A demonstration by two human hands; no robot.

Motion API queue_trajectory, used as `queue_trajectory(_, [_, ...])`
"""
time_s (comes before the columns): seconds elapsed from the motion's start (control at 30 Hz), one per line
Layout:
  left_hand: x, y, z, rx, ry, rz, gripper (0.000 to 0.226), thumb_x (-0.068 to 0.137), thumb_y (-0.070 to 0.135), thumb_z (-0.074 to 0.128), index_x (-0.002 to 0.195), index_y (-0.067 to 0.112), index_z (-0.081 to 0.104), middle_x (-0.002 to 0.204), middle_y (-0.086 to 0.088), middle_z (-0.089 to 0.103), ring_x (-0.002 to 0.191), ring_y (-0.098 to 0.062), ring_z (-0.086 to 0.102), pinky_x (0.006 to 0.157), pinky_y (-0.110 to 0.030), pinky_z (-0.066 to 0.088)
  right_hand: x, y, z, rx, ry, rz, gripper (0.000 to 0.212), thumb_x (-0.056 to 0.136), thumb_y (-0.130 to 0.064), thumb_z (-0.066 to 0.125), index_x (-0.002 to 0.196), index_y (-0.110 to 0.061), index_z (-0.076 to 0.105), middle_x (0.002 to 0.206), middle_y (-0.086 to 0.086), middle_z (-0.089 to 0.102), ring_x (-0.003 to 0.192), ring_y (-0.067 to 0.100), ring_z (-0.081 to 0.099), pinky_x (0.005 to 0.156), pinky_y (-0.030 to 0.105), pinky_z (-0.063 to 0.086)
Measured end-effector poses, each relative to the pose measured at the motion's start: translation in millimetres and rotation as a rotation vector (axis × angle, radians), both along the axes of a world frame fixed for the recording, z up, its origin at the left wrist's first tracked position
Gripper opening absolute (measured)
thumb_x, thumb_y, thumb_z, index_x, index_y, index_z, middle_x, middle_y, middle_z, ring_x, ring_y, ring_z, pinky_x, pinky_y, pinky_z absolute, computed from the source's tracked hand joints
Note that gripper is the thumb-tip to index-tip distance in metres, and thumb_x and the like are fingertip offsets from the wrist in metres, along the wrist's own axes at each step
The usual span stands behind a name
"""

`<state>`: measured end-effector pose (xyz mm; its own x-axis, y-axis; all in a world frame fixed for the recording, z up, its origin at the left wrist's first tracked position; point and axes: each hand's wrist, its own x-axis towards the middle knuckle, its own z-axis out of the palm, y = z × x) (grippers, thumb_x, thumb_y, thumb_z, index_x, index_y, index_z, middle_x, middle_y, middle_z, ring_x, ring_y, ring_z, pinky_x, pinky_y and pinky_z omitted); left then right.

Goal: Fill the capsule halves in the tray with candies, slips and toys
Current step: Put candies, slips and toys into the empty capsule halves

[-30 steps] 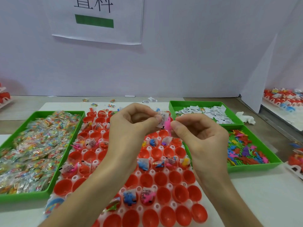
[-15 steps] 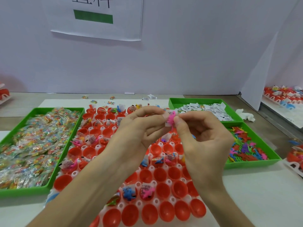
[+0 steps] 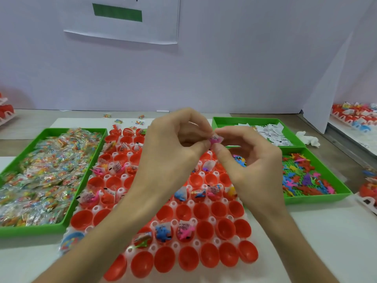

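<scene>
You held a pink toy (image 3: 214, 140) with a white slip (image 3: 219, 137) above the tray's (image 3: 95, 209) far middle, its long axis roughly left-right; where it pointed was unclear. Some red capsule halves (image 3: 226, 228) held toys and slips. The left green bin (image 3: 67, 223) held candies (image 3: 40, 170). Your left hand (image 3: 173, 152) and right hand (image 3: 255, 166) both pinched the toy, their other fingers curled.
</scene>
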<state>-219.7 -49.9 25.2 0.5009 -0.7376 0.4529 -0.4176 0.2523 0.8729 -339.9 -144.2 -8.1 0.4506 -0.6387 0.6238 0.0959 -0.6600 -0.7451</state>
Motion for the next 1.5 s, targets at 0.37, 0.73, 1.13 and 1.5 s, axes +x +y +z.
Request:
queue_trajectory(0.37, [2.2,4.7,8.1,0.192,-0.192,0.001,0.035,0.071,-0.011,0.079,0.080,0.022,0.070,0.067,0.010,0.071,0.064,-0.005,0.073,0.067,-0.027,0.061,-12.0,-13.1,11.7,0.296,0.183,0.254,0.015,0.078,0.003,0.080,0.085,-0.011,0.077,0.080,0.007,0.077,0.078,0.026,0.075,0.076,0.034,0.061])
queue_trajectory(0.73, [-9.5,12.6,24.6,0.308,-0.279,-0.136,0.020,0.078,0.007,0.077,0.077,0.026,0.073,0.072,0.007,0.072,0.068,-0.011,0.069,0.060,-0.021,0.054,-34.7,-22.6,25.6,0.328,0.536,0.530,0.016,0.074,0.004,0.082,0.083,-0.009,0.078,0.081,0.010,0.077,0.078,0.022,0.075,0.069,0.023,0.057])
queue_trajectory(1.13, [2.0,16.9,33.6,0.154,-0.177,-0.049,0.018,0.083,0.006,0.076,0.079,0.023,0.071,0.075,0.004,0.072,0.062,-0.017,0.069,0.063,-0.025,0.057,-19.3,2.3,20.5,0.009,0.993,0.515,0.014,0.076,-0.017,0.082,0.072,-0.028,0.075,0.073,-0.016,0.072,0.065,-0.002,0.060,0.060,0.009,0.041])
queue_trajectory(1.5, [4.2,17.3,32.3,0.108,-0.209,-0.033,0.019,0.083,0.005,0.074,0.080,0.023,0.071,0.075,0.004,0.072,0.059,-0.017,0.068,0.063,-0.027,0.058,-18.8,11.0,20.2,-0.117,1.048,0.488,0.018,0.075,-0.019,0.083,0.068,-0.031,0.072,0.065,-0.021,0.064,0.062,-0.004,0.058,0.057,0.005,0.039])
